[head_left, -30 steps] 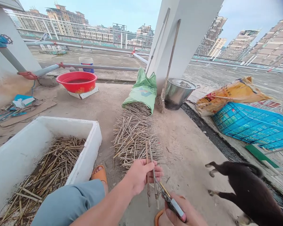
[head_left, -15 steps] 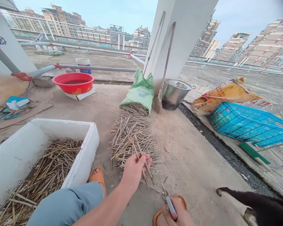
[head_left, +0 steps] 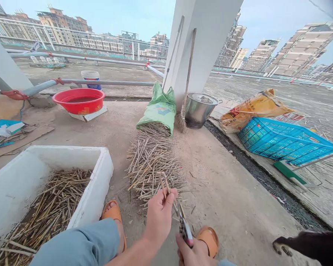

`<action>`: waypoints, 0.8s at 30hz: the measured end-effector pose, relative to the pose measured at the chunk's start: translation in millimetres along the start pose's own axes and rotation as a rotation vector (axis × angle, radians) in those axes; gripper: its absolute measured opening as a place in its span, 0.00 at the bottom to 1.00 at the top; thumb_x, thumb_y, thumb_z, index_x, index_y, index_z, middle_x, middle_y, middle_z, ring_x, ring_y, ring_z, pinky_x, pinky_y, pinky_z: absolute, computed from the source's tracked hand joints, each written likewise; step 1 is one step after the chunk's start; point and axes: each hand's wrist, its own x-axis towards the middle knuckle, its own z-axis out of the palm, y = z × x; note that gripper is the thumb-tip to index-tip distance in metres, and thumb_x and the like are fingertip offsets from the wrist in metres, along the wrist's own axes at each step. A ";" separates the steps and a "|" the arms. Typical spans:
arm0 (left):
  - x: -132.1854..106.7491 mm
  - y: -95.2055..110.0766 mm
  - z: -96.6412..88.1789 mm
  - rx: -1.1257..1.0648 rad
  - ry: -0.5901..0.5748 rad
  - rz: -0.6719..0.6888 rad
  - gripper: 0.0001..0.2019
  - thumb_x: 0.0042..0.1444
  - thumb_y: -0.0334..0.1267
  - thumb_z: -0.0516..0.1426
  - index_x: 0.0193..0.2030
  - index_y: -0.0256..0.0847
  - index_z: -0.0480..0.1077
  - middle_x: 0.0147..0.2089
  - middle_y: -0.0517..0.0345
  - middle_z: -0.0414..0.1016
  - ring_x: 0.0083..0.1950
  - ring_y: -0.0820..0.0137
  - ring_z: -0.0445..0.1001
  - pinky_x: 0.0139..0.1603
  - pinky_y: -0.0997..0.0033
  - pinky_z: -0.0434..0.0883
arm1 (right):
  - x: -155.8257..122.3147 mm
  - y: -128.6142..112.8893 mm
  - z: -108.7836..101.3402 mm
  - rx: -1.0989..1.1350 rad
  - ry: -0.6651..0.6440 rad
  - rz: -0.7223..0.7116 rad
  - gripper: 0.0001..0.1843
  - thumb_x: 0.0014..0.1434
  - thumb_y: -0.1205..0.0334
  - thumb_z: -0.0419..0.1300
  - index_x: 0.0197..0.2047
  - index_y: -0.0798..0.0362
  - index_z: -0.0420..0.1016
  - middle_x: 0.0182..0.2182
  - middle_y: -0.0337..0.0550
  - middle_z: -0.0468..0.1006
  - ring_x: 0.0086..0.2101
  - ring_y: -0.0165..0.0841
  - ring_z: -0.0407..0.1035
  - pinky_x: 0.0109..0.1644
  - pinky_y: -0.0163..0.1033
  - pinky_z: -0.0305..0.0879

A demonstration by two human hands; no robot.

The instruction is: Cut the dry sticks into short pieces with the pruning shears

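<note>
My left hand (head_left: 159, 212) is closed around a couple of thin dry sticks (head_left: 163, 181), pinched between thumb and fingers. At its lower right, my right hand (head_left: 194, 253) grips pruning shears (head_left: 185, 231), whose blades point up toward the lower ends of those sticks. Whether the blades touch a stick I cannot tell. Beyond both hands lies a heap of cut dry stalks (head_left: 152, 162), spilling from the mouth of a green woven sack (head_left: 159, 114). To my left stands a white foam box (head_left: 104, 173) with more stalks (head_left: 62, 199) in it.
A red basin (head_left: 79, 101) stands behind the foam box. A broom (head_left: 183, 120) and a lidded metal pot (head_left: 201, 111) stand by the white pillar (head_left: 194, 48). A blue crate (head_left: 285, 142) lies at right beyond a gutter. Lower right, a dark furry animal (head_left: 316, 247) is partly visible.
My right hand has brought the shears up and left, close to the sticks in my left hand. My left hand has turned and lowered slightly. The animal has shifted right.
</note>
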 end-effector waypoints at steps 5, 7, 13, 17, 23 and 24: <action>11.1 -3.1 -3.7 -0.108 0.019 -0.120 0.15 0.50 0.46 0.58 0.39 0.35 0.71 0.43 0.48 0.75 0.44 0.66 0.72 0.50 0.65 0.67 | 4.5 -13.1 -0.9 0.473 0.096 0.203 0.26 0.37 0.39 0.65 0.26 0.50 0.61 0.14 0.29 0.61 0.14 0.27 0.58 0.15 0.34 0.56; 13.2 -4.3 -5.0 -0.037 -0.018 -0.154 0.15 0.49 0.44 0.58 0.38 0.34 0.72 0.40 0.49 0.76 0.43 0.67 0.72 0.50 0.65 0.65 | -0.7 -19.0 -9.9 0.546 0.079 0.175 0.25 0.37 0.41 0.66 0.27 0.51 0.63 0.12 0.27 0.60 0.12 0.25 0.55 0.12 0.32 0.53; 8.0 -3.9 -1.1 0.016 -0.234 -0.330 0.15 0.43 0.45 0.61 0.30 0.34 0.71 0.28 0.55 0.74 0.30 0.71 0.70 0.37 0.70 0.66 | -36.1 -55.9 -32.1 0.743 -0.391 0.051 0.18 0.48 0.47 0.62 0.32 0.54 0.69 0.16 0.32 0.66 0.14 0.25 0.58 0.20 0.35 0.61; 3.3 0.4 1.3 0.029 -0.375 -0.370 0.14 0.43 0.45 0.60 0.24 0.35 0.68 0.18 0.63 0.64 0.20 0.79 0.60 0.26 0.76 0.60 | -43.8 -74.2 -35.6 0.761 -0.630 0.061 0.18 0.54 0.49 0.57 0.37 0.58 0.72 0.24 0.41 0.72 0.24 0.33 0.67 0.31 0.42 0.65; -0.6 3.2 1.7 0.115 -0.439 -0.294 0.14 0.47 0.44 0.57 0.19 0.36 0.65 0.20 0.62 0.64 0.21 0.78 0.60 0.27 0.77 0.59 | -38.3 -75.5 -41.8 0.756 -0.612 0.081 0.16 0.54 0.51 0.56 0.36 0.56 0.72 0.25 0.41 0.71 0.27 0.33 0.67 0.35 0.43 0.65; -0.9 3.8 2.0 0.129 -0.432 -0.280 0.13 0.47 0.42 0.57 0.19 0.36 0.65 0.20 0.61 0.65 0.22 0.78 0.60 0.28 0.77 0.59 | -38.0 -74.4 -42.1 0.770 -0.609 0.085 0.16 0.55 0.51 0.55 0.36 0.56 0.73 0.25 0.41 0.71 0.26 0.33 0.66 0.35 0.43 0.65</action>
